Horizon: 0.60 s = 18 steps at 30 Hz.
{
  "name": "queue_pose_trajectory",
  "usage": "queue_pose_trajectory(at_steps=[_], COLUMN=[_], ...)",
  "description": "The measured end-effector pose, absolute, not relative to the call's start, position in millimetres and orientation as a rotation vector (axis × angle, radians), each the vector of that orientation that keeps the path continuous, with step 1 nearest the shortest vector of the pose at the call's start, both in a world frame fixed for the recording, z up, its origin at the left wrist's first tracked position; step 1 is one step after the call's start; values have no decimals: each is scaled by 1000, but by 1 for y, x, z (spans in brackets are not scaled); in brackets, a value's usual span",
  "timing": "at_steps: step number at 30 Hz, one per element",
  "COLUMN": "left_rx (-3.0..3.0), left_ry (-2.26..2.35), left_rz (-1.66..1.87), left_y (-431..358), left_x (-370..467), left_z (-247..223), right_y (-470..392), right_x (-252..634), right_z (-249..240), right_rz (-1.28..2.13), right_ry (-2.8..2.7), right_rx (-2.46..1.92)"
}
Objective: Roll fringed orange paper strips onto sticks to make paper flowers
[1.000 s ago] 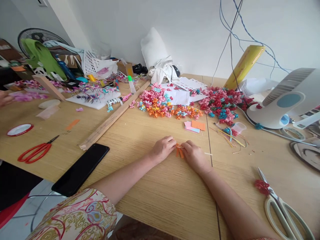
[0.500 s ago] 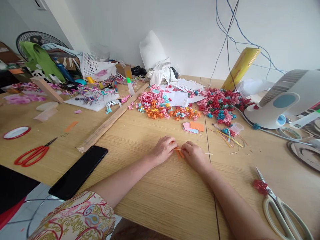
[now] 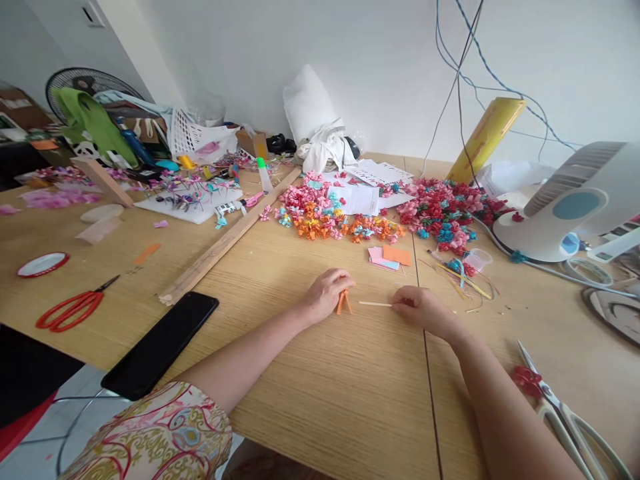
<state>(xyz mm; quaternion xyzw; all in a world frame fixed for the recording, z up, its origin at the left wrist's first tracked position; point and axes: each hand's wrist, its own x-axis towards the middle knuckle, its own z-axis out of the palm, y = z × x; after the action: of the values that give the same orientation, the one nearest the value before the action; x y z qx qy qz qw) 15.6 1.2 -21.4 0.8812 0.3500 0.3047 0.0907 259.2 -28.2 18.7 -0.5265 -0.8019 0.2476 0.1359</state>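
Note:
My left hand (image 3: 327, 293) is closed on an orange paper piece (image 3: 344, 303), cut into narrow strips that hang below the fingers. To its right, my right hand (image 3: 420, 307) pinches the end of a thin pale stick (image 3: 374, 304), which points left toward the paper without touching it. Beyond the hands lie small pink, blue and orange paper rectangles (image 3: 397, 255). Farther back spreads a heap of small pink, orange and blue paper flowers (image 3: 320, 213).
White-handled scissors (image 3: 555, 400) lie at right, red-handled scissors (image 3: 75, 308) at left. A black phone (image 3: 163, 343) and a long wooden bar (image 3: 225, 243) flank my left arm. A white fan-like device (image 3: 565, 207) stands at right, near a yellow roll (image 3: 487, 140).
My right hand has moved right, away from my left hand, drawing the stick clear of the orange paper. The paper stays in my left hand. The view has shifted slightly.

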Motion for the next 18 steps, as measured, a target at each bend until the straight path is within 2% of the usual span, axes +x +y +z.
queue_pose_trajectory(at_steps=[18], left_rx=[2667], left_ry=[818], left_rz=[680], left_y=[12], left_x=[-10], left_z=[-6], right_y=[-30], right_x=[244], right_z=[10], right_rz=[603], right_ry=[-2392], right_rx=[-1360])
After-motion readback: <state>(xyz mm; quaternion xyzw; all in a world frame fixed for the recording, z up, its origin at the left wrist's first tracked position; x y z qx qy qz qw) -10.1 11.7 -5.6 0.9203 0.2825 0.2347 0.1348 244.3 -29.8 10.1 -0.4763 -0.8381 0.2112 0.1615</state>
